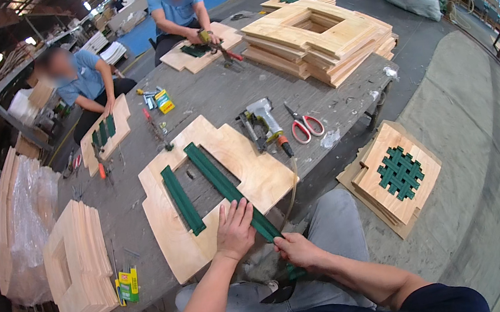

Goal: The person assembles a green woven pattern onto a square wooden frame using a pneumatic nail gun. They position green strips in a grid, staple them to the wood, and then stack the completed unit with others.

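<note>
A pale plywood panel (166, 226) with a rectangular opening lies on the table before me. One short green webbing strap (182, 200) spans the opening on its left side. A second, longer green strap (217, 175) runs beside it, over the opening and off the panel's near edge. My left hand (235, 228) lies flat with fingers stretched out, pressing on the longer strap and the wood by the near edge. My right hand (297, 250) grips that strap past the edge, and its loose tail hangs below. Just right of the panel lie a pneumatic staple gun (263, 121) with a hose and red-handled scissors (306, 125).
Stacked wooden panels stand on the table at the far right (316, 36) and near left (77, 267). A panel with woven green straps (400, 174) lies low at my right. Two co-workers (176, 9) work on similar panels across the grey table (199, 88). Small yellow boxes (163, 101) lie there.
</note>
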Motion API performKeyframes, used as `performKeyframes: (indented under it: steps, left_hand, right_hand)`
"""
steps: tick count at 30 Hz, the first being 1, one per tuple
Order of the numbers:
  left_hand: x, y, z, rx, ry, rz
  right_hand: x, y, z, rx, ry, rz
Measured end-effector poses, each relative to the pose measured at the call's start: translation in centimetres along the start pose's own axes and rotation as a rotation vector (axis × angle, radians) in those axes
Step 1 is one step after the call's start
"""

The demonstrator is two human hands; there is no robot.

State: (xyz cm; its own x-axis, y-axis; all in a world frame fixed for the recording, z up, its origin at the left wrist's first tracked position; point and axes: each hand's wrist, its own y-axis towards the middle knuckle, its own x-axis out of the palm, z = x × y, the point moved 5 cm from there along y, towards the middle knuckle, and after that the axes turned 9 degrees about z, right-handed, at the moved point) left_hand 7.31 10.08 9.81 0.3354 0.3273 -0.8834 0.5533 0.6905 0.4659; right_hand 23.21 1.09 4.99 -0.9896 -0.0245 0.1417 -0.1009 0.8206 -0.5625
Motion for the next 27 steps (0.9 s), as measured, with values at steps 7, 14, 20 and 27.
performKeyframes:
  steps: [7,14,20,27]
  left_hand:
    - [-0.3,-0.3,0.1,-0.027,-0.055,0.0]
    - [-0.4,-0.4,-0.2,-0.028,-0.057,0.018]
    - [-0.4,-0.5,-0.4,-0.051,-0.045,0.0]
    - [-0.4,-0.2,-0.7,-0.034,-0.04,-0.023]
  right_hand:
    - [-0.7,-0.1,0.4,0.008,-0.069,-0.004]
    - [-0.7,-1.1,-0.9,0.077,-0.058,-0.016]
    - [-0.7,-0.9,-0.9,0.067,-0.085,-0.001]
    - [-1.2,2.0,1.3,-0.245,-0.542,0.045]
